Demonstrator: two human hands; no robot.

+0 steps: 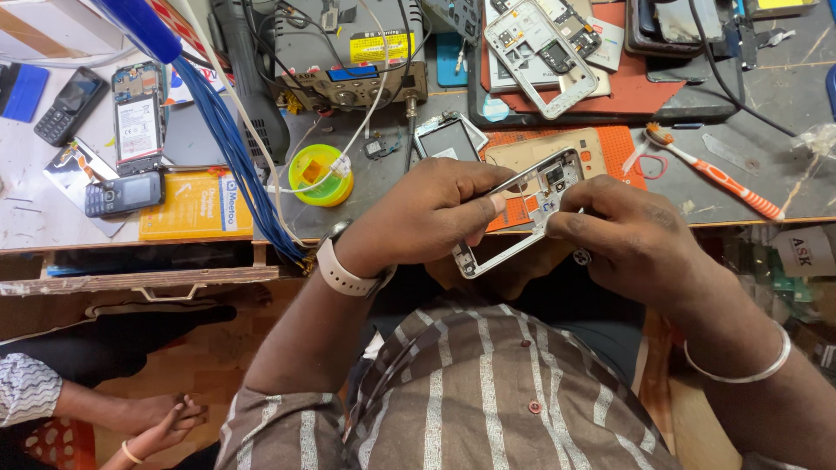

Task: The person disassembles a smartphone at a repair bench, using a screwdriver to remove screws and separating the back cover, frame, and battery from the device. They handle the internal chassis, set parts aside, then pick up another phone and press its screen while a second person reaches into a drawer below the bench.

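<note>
The silver metal phone mid-frame with its small circuit parts (533,204) sits between my two hands, held up above the near edge of the cluttered grey workbench (775,96) and just over my lap. My left hand (427,218) is closed around its long left rail, thumb pressed on the upper edge. My right hand (631,235) is closed on the opposite side, fingers curled over the top corner near the camera cut-out; whether it also pinches a small tool I cannot tell.

I judge the risks to be these. The frame is thin and open in the middle, so squeezing or twisting the two rails against each other could bend it. Since I hold it past the table edge, any loose screw or part could drop onto my striped shirt (470,383) or the floor and be lost. The bundle of blue wires (228,148) hangs close beside my left wrist, and a careless elbow could snag it. Behind, the orange-handled toothbrush (714,174) and the yellow solder-wire reel (320,174) lie well apart from my hands.
</note>
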